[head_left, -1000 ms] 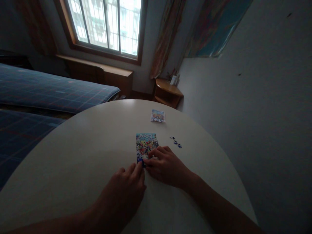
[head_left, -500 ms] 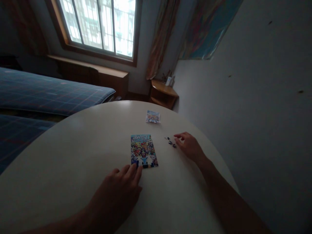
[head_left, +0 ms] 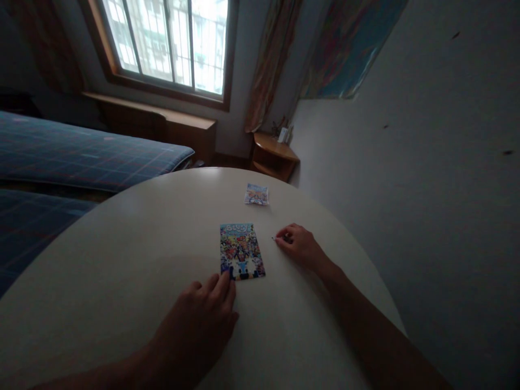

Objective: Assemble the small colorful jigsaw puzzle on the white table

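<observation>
A colourful picture card or booklet (head_left: 241, 246) lies flat on the round white table (head_left: 170, 233). My left hand (head_left: 207, 309) rests at its lower left corner, fingers stretched out and fingertips touching the edge. To the right of the card, my right hand (head_left: 298, 244) has its thumb and index finger drawn together at a tiny dark piece (head_left: 273, 238) on the tabletop. Other small dark pieces (head_left: 287, 238) show partly under the curled fingers; their exact kind is too small to tell.
A small printed packet (head_left: 256, 195) lies farther back on the table. Beyond the table's rim stand a plaid mattress (head_left: 89, 151) on the left and a wooden corner shelf (head_left: 274, 146). A bare wall (head_left: 426, 206) rises close on the right.
My right hand has moved left over the small dark pieces, covering most of them, and its fingertips have come together. My left hand stays at the card's corner.
</observation>
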The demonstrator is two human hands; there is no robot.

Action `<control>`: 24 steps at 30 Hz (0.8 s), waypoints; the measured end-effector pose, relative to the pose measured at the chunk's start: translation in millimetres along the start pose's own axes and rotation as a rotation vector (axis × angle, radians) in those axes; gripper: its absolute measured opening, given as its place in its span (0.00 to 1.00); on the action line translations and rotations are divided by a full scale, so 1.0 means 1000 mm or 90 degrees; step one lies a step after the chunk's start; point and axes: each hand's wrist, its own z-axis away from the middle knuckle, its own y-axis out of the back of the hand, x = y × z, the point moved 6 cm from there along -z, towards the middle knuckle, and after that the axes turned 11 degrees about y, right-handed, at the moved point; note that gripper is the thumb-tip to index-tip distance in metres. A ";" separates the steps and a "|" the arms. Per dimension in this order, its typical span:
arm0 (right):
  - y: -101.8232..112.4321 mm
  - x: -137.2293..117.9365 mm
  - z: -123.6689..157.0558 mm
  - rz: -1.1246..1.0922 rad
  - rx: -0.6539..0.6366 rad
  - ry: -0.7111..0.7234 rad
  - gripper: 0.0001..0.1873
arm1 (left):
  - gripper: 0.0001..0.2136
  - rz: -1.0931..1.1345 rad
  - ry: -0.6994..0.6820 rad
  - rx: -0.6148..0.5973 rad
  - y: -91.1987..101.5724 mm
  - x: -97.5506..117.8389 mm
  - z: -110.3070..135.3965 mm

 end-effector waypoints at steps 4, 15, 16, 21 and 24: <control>-0.003 -0.010 0.002 0.001 -0.055 0.019 0.05 | 0.22 -0.002 0.016 0.013 -0.002 0.001 -0.001; -0.003 -0.014 0.010 0.041 -0.087 0.010 0.05 | 0.20 -0.056 0.024 0.055 -0.011 0.005 0.001; -0.004 -0.014 0.010 0.045 -0.089 0.013 0.05 | 0.21 -0.055 0.018 0.067 -0.013 0.007 0.001; -0.001 -0.020 0.010 0.065 -0.088 0.011 0.05 | 0.22 -0.010 -0.034 0.136 -0.020 0.012 -0.007; 0.000 -0.026 0.010 0.056 -0.097 0.007 0.05 | 0.22 0.025 -0.051 0.163 -0.020 0.011 -0.011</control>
